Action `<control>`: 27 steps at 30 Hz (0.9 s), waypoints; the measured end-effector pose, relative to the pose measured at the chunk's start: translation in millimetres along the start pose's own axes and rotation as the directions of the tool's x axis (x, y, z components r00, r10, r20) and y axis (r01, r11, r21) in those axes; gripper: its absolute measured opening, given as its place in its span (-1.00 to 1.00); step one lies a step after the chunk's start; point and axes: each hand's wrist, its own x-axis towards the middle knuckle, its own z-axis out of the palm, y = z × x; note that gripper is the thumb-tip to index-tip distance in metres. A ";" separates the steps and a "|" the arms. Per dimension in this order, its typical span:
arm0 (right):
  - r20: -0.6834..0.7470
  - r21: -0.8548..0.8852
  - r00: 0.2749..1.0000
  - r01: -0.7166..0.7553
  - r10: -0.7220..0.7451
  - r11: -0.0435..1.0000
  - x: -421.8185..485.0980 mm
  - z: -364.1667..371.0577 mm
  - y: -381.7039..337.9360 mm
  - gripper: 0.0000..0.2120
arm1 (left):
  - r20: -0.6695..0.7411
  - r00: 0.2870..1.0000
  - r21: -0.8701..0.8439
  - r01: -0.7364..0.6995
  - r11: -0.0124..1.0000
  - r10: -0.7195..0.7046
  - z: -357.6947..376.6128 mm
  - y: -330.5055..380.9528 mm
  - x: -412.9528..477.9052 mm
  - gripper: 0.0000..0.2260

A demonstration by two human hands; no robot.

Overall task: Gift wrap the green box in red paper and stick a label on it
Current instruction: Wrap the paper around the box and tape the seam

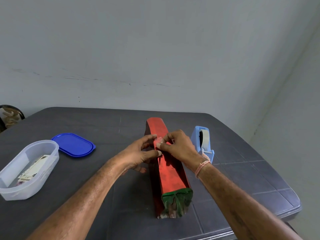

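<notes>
My two hands meet over a long box [170, 172] lying lengthwise on the dark grey surface [86, 179], its far end pointing toward the wall. Red paper [158, 130] covers its top and sides, while the near end shows green, crumpled and uncovered [176, 201]. My left hand [138, 153] rests against the box's left side, thumb and forefinger pinched on a small piece of clear tape [159, 140]. My right hand [178, 146] comes in from the other side, its fingers [159, 144] closed on the same piece, holding it just over the top of the paper. A pale cord [202, 166] circles my right wrist. Just to the right of the box stands a light blue tape dispenser [202, 144]. Well to the left sits a clear plastic tub [10, 187] holding printed cards [32, 170], with its blue lid [74, 144] lying flat beside it.
</notes>
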 end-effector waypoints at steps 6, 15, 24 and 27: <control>-0.021 0.040 1.000 0.022 -0.022 0.999 -9.7 -3.5 -5.7 -0.84 | -0.001 1.000 0.006 0.007 1.000 -0.007 0.3 0.1 -0.1 -0.42; -0.053 -0.034 0.999 0.010 -0.012 0.999 -11.7 -4.6 -8.1 -0.78 | 0.006 1.000 -0.008 -0.004 1.000 0.004 1.6 0.8 -1.3 -0.37; -0.055 -0.060 0.998 -0.002 -0.001 0.998 -14.7 -6.3 -10.3 -0.78 | 0.010 1.000 -0.022 -0.018 1.000 0.018 1.7 0.1 -3.0 -0.38; -0.057 -0.069 0.998 0.003 -0.007 0.998 -15.9 -6.7 -11.6 -0.77 | 0.006 1.000 -0.019 -0.016 1.000 0.017 1.2 0.2 -2.7 -0.37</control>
